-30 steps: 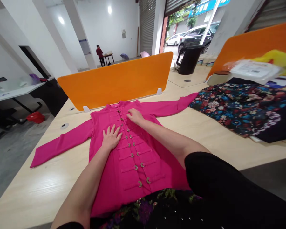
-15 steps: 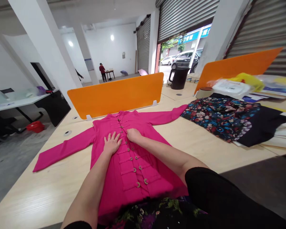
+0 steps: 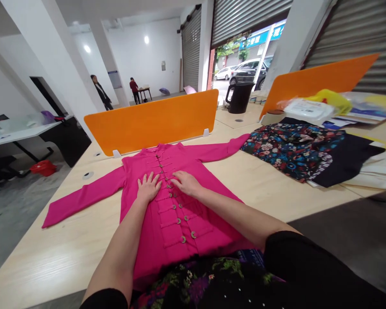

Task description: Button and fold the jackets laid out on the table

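Your pink jacket (image 3: 167, 201) lies flat and face up on the table (image 3: 270, 189), its collar just in front of the orange divider (image 3: 154, 122) and both sleeves spread out to the sides. Your left hand (image 3: 148, 187) rests palm down with the fingers spread, just left of the row of buttons (image 3: 176, 206); your right hand (image 3: 186, 182) lies flat just right of it. Neither hand grips anything.

Press unevenly and you likely push a ridge of cloth toward the button row, so a crease sets under your palms. The hem nearest you hangs at the table edge against your body, and leaning in could drag the whole jacket askew from the divider. The sleeve on your right ends close to the flowered cloth (image 3: 289, 148); a wide sweep there may tangle the two.
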Tool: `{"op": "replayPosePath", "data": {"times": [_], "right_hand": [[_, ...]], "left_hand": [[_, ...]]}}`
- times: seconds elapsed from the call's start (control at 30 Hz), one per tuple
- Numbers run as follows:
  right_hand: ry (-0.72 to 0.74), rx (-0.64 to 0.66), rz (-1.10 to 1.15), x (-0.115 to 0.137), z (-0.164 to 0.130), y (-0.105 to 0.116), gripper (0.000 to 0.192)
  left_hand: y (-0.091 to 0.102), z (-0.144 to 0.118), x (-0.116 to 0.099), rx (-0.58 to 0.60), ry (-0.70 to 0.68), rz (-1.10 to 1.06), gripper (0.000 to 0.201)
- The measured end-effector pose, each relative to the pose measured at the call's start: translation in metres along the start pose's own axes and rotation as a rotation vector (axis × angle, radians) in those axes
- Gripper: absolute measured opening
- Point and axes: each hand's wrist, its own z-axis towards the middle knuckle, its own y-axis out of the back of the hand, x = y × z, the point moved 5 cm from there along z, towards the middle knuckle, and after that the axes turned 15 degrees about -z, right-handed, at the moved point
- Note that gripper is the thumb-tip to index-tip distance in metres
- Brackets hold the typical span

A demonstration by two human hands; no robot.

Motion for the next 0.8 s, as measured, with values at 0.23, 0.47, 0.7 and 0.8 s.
{"op": "replayPosePath", "data": {"times": [0.23, 0.47, 0.7, 0.8], "right_hand": [[0.138, 0.196, -0.055, 0.011, -0.041, -0.019, 0.067], [0.130, 0.103, 0.015, 0.004, -0.055, 0.009, 0.074], [0.226, 0.205, 0.101, -0.004, -0.051, -0.008, 0.062], [0.079, 0.064, 0.209, -0.015, -0.008, 0.012, 0.036]], "left_hand": [[0.009, -0.008, -0.013, -0.052, 0.050, 0.054, 0.057], [0.016, -0.035, -0.039, -0.132, -0.012, 0.078, 0.061], [-0.008, -0.050, -0.055, 0.053, -0.147, -0.094, 0.057], [0.002, -0.035, -0.056, -0.038, -0.119, -0.264, 0.049]]}}
